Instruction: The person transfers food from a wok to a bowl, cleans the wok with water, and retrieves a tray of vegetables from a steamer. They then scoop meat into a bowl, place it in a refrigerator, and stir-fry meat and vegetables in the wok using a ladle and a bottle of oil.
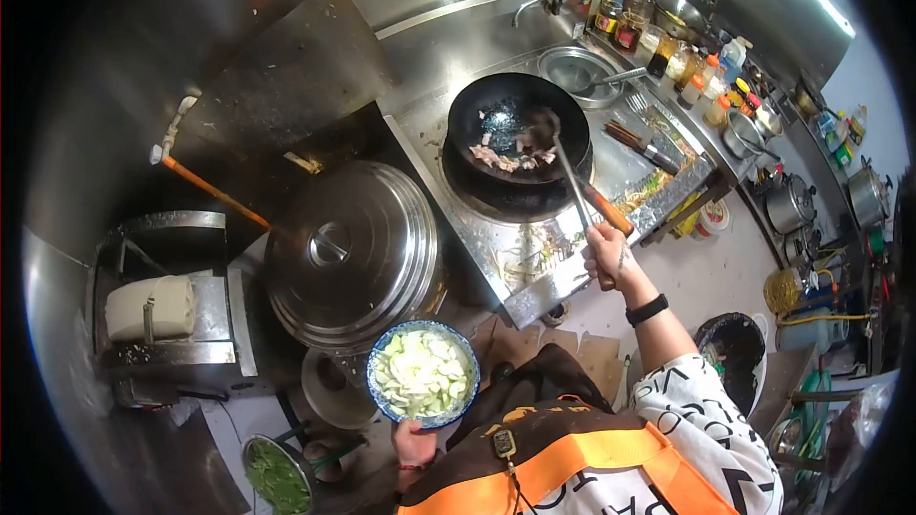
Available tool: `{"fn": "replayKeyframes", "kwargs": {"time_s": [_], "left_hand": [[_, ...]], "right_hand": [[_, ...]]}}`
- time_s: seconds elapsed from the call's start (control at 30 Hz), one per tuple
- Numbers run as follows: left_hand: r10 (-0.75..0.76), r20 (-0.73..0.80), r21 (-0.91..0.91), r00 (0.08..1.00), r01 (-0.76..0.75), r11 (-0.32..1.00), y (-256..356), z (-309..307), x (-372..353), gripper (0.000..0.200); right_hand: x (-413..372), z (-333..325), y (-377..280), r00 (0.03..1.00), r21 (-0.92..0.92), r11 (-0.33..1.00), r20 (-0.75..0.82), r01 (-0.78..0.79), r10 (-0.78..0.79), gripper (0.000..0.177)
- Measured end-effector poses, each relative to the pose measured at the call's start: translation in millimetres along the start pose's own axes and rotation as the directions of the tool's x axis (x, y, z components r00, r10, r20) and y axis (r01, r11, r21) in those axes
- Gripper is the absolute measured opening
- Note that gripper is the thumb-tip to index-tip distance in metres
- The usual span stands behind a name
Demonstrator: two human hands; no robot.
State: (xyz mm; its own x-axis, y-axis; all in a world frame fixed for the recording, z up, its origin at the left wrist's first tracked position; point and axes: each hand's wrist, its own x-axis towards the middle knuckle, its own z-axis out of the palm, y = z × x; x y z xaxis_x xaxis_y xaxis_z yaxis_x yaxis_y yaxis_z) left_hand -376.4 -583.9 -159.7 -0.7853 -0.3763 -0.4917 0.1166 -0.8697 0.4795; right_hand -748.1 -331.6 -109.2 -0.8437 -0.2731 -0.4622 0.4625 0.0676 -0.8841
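Note:
My right hand [611, 256] is wrapped round the handle of a long metal ladle [570, 175]. The ladle's bowl end is down inside a black wok [468, 105] on the stove. Pale pink pieces of meat [501, 160] lie along the near side of the wok. The wok's wooden handle [608, 210] sticks out beside the ladle shaft, just above my right hand. Low in front of my body, my left hand [414, 442] grips the rim of a blue-patterned bowl [376, 399] filled with pale green sliced vegetable [425, 374].
A large lidded steel pot [353, 248] stands left of the stove. Bottles and jars [687, 67] line the back right shelf. A metal basin [577, 70] sits behind the wok, and a container of greens [277, 477] is at lower left. Food scraps litter the stove's edge.

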Motion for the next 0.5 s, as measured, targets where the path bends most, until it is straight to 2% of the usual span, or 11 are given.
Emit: {"fn": "replayKeyframes", "kwargs": {"time_s": [0.07,0.1,0.13,0.27,0.3,0.33,0.4,0.47,0.5], "left_hand": [[0.001,0.019,-0.008,1.0,-0.001,1.0,1,6,0,0.065],[-0.03,0.005,-0.013,1.0,0.03,0.999,3,10,1,0.065],[-0.061,-0.01,-0.019,0.998,0.061,0.998,3,14,1,0.065],[-0.062,0.002,-0.001,0.998,0.062,0.998,1,18,9,0.066],[-0.03,0.019,0.014,0.999,0.029,0.999,0,19,10,0.067],[0.002,0.041,0.029,0.999,-0.004,1.0,-1,21,10,0.067],[-0.021,0.025,0.034,0.999,0.02,0.999,1,23,5,0.068],[-0.07,0.008,0.01,0.998,0.07,0.998,1,25,9,0.068],[-0.047,0.015,0.027,0.999,0.047,0.999,-1,20,11,0.067]], "right_hand": [[4,12,8,0.985,-0.083,0.996,-0.171,0.02,-0.034,0.015],[6,14,11,0.99,-0.056,0.998,-0.142,0.007,-0.015,0.016],[7,12,6,0.999,0.016,1.0,-0.025,-0.02,0.02,0.017],[-33,20,-17,0.996,-0.102,0.995,0.091,-0.007,0.016,0.024],[-44,23,-16,0.994,-0.076,0.994,0.08,-0.073,0.079,0.024],[-37,21,-12,0.993,-0.076,0.994,0.084,-0.074,0.08,0.024],[-20,11,1,0.997,-0.225,0.974,0.066,-0.014,0.03,0.022],[-10,17,-16,0.997,-0.206,0.979,0.078,0.008,0.008,0.024],[-2,25,-18,0.998,-0.258,0.964,-0.007,0.061,-0.065,0.026]]}}
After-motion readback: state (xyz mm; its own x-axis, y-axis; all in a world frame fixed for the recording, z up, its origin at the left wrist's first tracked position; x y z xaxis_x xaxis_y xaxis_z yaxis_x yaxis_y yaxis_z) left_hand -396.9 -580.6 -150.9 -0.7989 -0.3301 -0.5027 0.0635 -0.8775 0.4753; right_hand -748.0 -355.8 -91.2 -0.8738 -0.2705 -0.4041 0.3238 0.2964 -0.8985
